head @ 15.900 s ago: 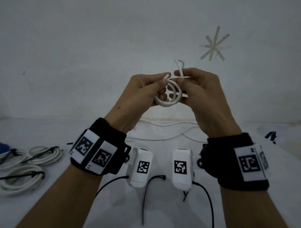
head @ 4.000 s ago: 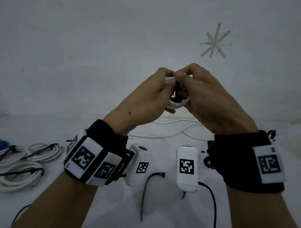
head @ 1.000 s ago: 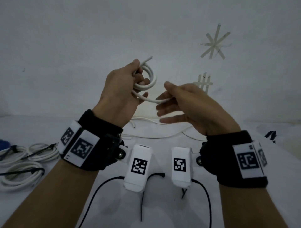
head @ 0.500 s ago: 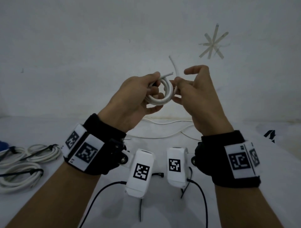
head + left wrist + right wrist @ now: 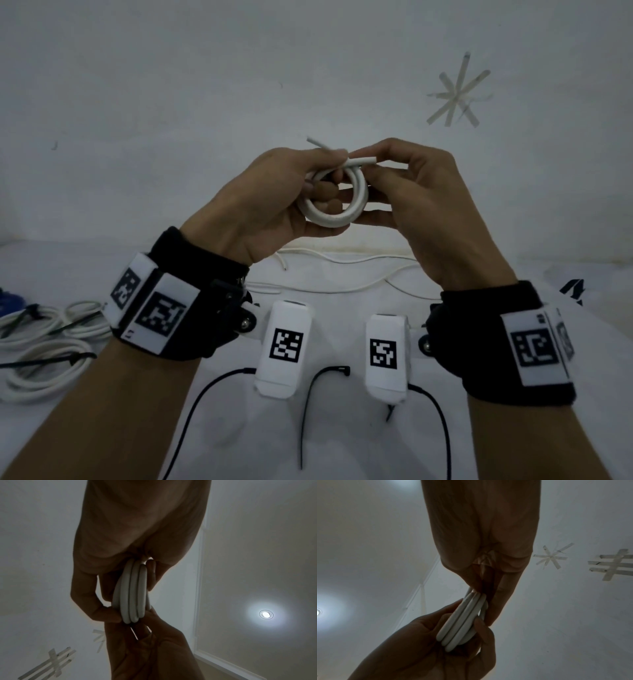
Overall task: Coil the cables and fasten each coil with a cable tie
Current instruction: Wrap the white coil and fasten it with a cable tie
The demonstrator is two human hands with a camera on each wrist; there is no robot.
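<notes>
A small coil of white cable (image 5: 334,202) is held up in front of the wall, between both hands. My left hand (image 5: 274,195) grips its left side with fingers curled through the loop; both cable ends (image 5: 363,160) stick out at the top. My right hand (image 5: 407,185) pinches the coil's right side and the end by the thumb. The left wrist view shows the coil (image 5: 133,595) edge-on with three turns side by side, and the right wrist view shows the coil (image 5: 462,622) the same way. A loose black cable tie (image 5: 310,404) lies on the table below.
Tied white coils (image 5: 44,346) with black ties lie at the table's left edge. A loose white cable (image 5: 342,274) runs along the back of the white table (image 5: 359,445). Black wires (image 5: 191,421) trail from the wrist cameras. Tape marks (image 5: 457,94) are stuck on the wall.
The right hand has closed back onto the coil and laid the last free end across its top. The coil has dropped slightly and now sits tight between both hands.
</notes>
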